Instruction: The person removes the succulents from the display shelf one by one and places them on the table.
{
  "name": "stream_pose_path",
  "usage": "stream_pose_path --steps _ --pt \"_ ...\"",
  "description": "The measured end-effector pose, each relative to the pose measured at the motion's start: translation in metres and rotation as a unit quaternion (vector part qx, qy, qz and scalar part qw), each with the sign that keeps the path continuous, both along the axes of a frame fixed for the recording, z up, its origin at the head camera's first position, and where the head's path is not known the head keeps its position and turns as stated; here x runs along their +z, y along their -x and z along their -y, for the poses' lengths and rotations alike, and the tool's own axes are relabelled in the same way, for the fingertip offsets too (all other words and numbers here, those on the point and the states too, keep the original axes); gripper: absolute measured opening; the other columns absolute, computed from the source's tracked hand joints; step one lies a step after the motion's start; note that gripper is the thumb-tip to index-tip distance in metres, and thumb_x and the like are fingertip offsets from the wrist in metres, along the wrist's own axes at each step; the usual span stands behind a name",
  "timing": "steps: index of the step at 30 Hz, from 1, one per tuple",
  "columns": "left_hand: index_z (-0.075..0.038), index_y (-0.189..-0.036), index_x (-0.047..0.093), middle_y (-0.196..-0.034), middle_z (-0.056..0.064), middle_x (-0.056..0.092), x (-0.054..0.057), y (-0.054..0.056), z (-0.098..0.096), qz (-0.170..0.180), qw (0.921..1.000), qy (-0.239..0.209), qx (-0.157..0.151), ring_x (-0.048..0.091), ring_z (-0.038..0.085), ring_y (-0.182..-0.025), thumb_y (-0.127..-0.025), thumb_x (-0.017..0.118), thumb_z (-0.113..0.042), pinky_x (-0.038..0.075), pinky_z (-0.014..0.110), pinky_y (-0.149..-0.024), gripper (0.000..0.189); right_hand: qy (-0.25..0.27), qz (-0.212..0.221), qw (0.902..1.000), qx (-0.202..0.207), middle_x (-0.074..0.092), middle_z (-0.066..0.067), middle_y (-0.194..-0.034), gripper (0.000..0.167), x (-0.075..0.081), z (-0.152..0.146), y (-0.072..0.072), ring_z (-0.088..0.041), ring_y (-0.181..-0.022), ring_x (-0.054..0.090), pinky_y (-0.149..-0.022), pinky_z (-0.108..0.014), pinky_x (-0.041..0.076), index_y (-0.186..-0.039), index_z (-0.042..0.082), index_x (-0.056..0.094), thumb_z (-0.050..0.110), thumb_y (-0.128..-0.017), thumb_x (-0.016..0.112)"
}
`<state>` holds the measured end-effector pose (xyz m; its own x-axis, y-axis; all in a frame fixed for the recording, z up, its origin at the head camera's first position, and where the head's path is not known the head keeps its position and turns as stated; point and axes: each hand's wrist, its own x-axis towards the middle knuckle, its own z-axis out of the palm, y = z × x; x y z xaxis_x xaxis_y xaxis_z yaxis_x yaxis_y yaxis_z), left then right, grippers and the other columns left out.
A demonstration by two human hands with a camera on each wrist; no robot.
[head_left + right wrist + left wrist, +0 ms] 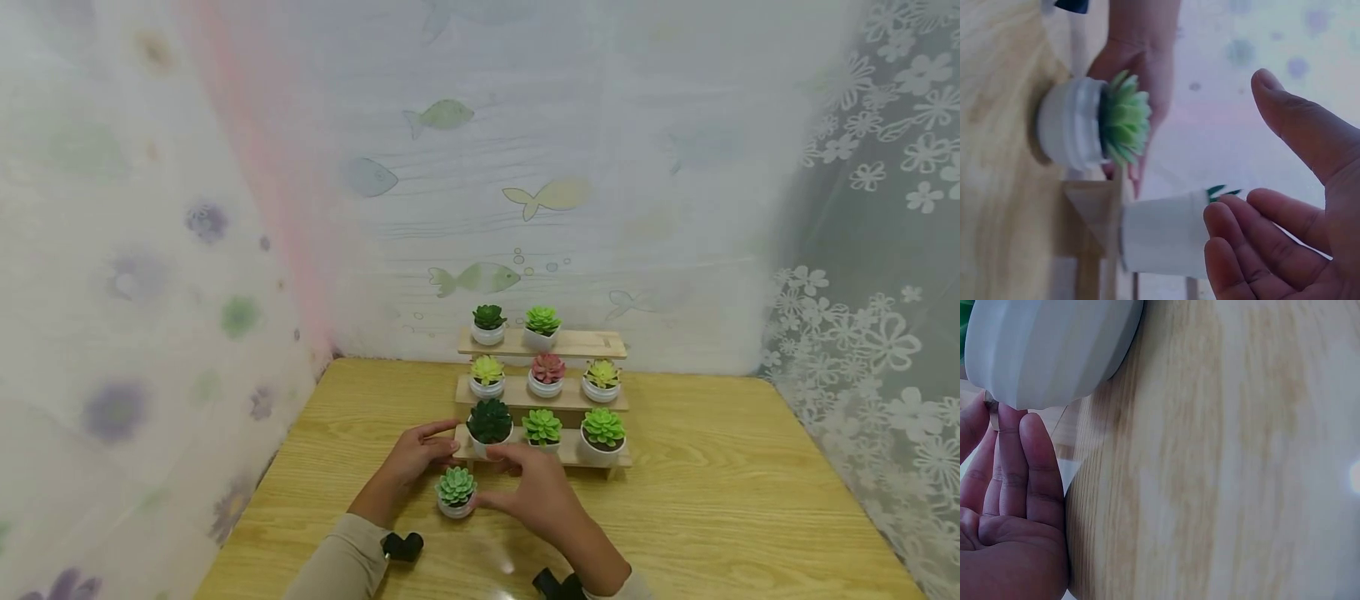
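A three-step wooden plant stand (442, 440) holds small potted succulents in white pots. At the left end of its lowest board, my left hand (415, 457) pinches the board's corner between thumb and fingers, as the left wrist view shows. A pale green potted succulent (456, 492) stands on the table in front of that corner. My right hand (536, 487) is spread between this pot and the dark green potted succulent (490, 423) on the lowest board. Its thumb lies close to the pale green plant's pot, with its fingers overlapping the dark green plant's pot in the right wrist view.
Two green succulents (542, 427) (603, 429) share the lowest board. On the middle board are a yellow-green succulent (487, 372), a red one (547, 369) and another yellow-green one (602, 375). Two green ones stand on the top board (588, 343). Patterned curtains (465, 225) surround the wooden table (712, 492).
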<state>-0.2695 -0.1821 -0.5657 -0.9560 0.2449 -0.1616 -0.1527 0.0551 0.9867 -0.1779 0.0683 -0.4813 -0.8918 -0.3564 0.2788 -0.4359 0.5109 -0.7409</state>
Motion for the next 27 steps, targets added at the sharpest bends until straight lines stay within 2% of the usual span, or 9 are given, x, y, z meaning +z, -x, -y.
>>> stream_pose_path --steps 4,7,11,16,19,23,27 --pt "-0.005 -0.148 0.056 -0.116 0.016 0.077 0.0 0.0 0.0 0.001 1.0 -0.001 -0.002 0.076 0.016 -0.081 -0.099 0.071 -0.013 0.061 0.029 -0.072 0.052 0.0 -0.018 0.9998 -0.004 0.076 -0.001 -0.116 0.064 0.011 -0.003 0.001 -0.014 -0.1 0.071 -0.084 -0.031 0.059 -0.129 0.015 0.073 0.043 -0.074 0.093" --pt "-0.005 -0.148 0.056 -0.114 0.015 0.077 -0.001 0.001 0.0 0.002 1.0 0.002 0.0 0.076 0.015 -0.079 -0.099 0.071 -0.013 0.06 0.029 -0.071 0.052 0.01 -0.023 0.9997 -0.007 0.076 -0.002 -0.118 0.066 0.019 -0.006 0.003 -0.018 -0.101 0.073 -0.086 -0.037 0.06 -0.131 0.013 0.072 0.041 -0.075 0.093" --pt "-0.005 -0.148 0.057 -0.112 0.013 0.078 -0.001 0.001 0.001 0.004 1.0 0.001 0.001 0.075 0.014 -0.077 -0.099 0.071 -0.012 0.06 0.029 -0.07 0.052 0.005 -0.027 0.9994 -0.023 0.075 -0.001 -0.122 0.065 0.027 -0.01 0.007 -0.017 -0.1 0.073 -0.086 -0.043 0.06 -0.131 0.015 0.071 0.04 -0.075 0.093" --pt "-0.004 -0.149 0.056 -0.111 0.013 0.078 -0.001 0.002 0.001 0.003 1.0 0.0 0.0 0.076 0.015 -0.078 -0.098 0.072 -0.012 0.06 0.029 -0.069 0.053 -0.011 -0.072 0.9959 -0.054 0.078 -0.001 -0.113 0.061 0.035 -0.013 0.016 -0.01 -0.093 0.072 -0.08 -0.038 0.06 -0.127 0.016 0.074 0.038 -0.074 0.094" --pt "-0.004 -0.149 0.055 -0.111 0.013 0.078 0.0 0.002 0.001 0.005 1.0 -0.006 -0.003 0.077 0.015 -0.079 -0.098 0.072 -0.011 0.06 0.029 -0.07 0.055 -0.012 -0.092 0.9937 -0.063 0.078 -0.002 -0.108 0.059 0.039 -0.016 0.022 -0.012 -0.092 0.072 -0.08 -0.041 0.06 -0.125 0.015 0.075 0.037 -0.074 0.095" --pt "-0.005 -0.149 0.055 -0.109 0.011 0.079 0.0 0.001 0.002 0.01 0.9999 -0.009 -0.006 0.077 0.015 -0.079 -0.098 0.073 -0.012 0.06 0.03 -0.07 0.055 -0.019 -0.102 0.9917 -0.076 0.079 0.002 -0.105 0.057 0.046 -0.018 0.029 -0.014 -0.096 0.072 -0.08 -0.043 0.059 -0.123 0.02 0.075 0.04 -0.074 0.095" --pt "-0.005 -0.149 0.055 -0.108 0.009 0.079 0.0 0.001 0.003 0.01 0.9999 -0.008 -0.007 0.077 0.015 -0.079 -0.098 0.073 -0.012 0.06 0.029 -0.07 0.055 -0.029 -0.11 0.9898 -0.087 0.078 0.005 -0.105 0.059 0.051 -0.018 0.036 -0.017 -0.096 0.072 -0.075 -0.038 0.057 -0.125 0.022 0.074 0.045 -0.073 0.093"
